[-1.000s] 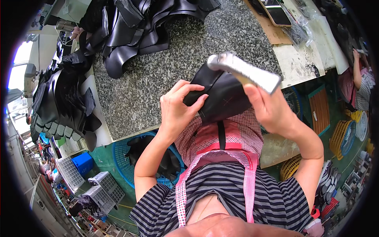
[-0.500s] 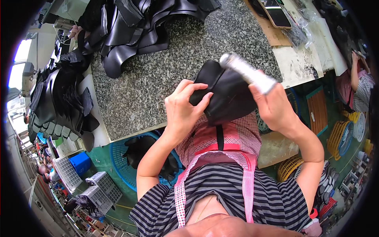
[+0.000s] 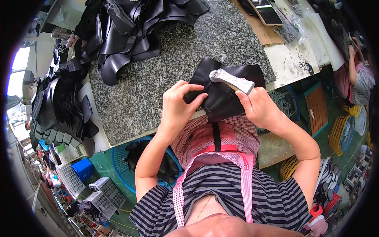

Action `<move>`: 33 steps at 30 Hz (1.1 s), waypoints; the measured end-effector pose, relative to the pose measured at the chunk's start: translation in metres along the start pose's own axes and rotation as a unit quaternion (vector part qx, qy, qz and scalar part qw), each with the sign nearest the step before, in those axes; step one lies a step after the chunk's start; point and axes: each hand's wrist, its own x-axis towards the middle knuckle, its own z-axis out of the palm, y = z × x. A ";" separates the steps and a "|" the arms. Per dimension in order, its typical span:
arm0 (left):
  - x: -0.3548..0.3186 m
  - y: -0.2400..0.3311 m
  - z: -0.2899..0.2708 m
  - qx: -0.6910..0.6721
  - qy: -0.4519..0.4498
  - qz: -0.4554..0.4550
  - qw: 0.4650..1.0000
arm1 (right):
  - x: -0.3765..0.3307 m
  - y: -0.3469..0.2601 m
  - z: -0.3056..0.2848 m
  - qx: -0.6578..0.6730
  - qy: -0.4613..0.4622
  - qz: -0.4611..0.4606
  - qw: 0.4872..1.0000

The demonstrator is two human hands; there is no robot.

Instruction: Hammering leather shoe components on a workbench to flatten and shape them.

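Note:
A black leather piece [image 3: 219, 100] lies over the near edge of the speckled stone slab [image 3: 158, 91], its lower corner hanging toward my apron. My left hand [image 3: 179, 104] pinches the leather's left edge between thumb and fingers. In my right hand [image 3: 260, 108] is a hammer [image 3: 235, 82] with a worn, whitish metal head; my fist wraps its handle, most of which is hidden. The rounded end of the head is over the upper middle of the leather, seemingly on it. A small pale cross mark shows on the leather beside the hammer.
Black leather pieces [image 3: 130, 35] heap at the slab's far left, with more stacked [image 3: 55, 98] on the left. A phone [image 3: 267, 14] lies at the far right near plastic bags. Below stand a blue basket [image 3: 118, 162] and a yellow basket [image 3: 339, 136]. Another person's arm [image 3: 352, 59] shows at right.
The hammer has come down and slightly left onto the leather, from a raised, blurred position. The leather now lies flatter and spread wider. My left hand keeps its pinch.

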 end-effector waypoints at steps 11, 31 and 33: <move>0.009 -0.001 -0.008 0.018 -0.053 -0.044 0.997 | 0.007 -0.018 -0.022 -0.011 -0.045 0.017 0.999; -0.015 -0.015 -0.003 0.076 0.019 0.133 0.988 | -0.004 -0.018 -0.002 -0.023 -0.051 0.009 0.998; -0.014 -0.014 0.000 0.141 0.046 0.195 0.970 | -0.004 -0.015 -0.001 -0.023 -0.056 0.007 0.998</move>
